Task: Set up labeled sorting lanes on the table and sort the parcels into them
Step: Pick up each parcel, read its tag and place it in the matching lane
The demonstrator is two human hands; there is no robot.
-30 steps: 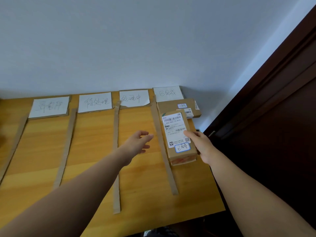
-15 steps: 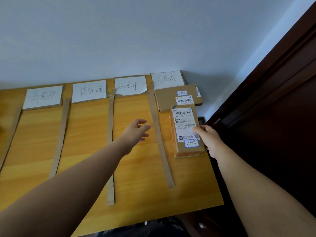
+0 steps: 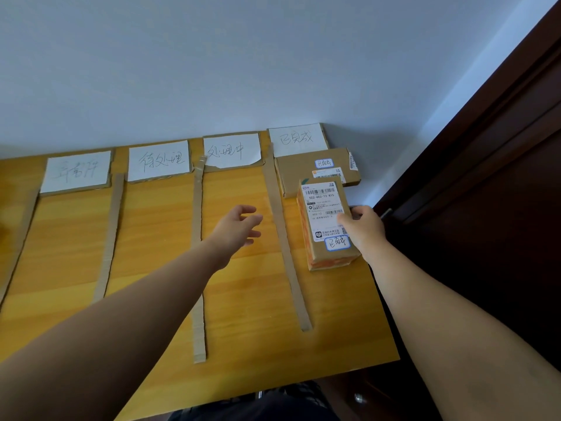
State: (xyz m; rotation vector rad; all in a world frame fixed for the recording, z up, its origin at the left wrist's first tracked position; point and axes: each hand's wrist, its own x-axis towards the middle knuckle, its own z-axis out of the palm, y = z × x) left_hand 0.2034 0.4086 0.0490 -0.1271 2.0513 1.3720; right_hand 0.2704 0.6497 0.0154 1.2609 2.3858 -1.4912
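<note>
Altogether four labels (image 3: 230, 151), four strips (image 3: 197, 244), two parcels (image 3: 318, 208), one in right hand (image 3: 365, 229).

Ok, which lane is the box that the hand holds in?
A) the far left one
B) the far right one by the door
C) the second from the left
B: the small box, held by the right hand, lies right of the last cardboard strip, just in front of the flat parcel.

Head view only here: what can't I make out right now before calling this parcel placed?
Head view:
- Flat parcel: near edge and label partly hidden by the small parcel.
- Right hand: hides its own grip on the small parcel's right side.
- Leftmost cardboard strip: cut by the left frame edge.
- Leftmost label card: writing too faint.
</note>
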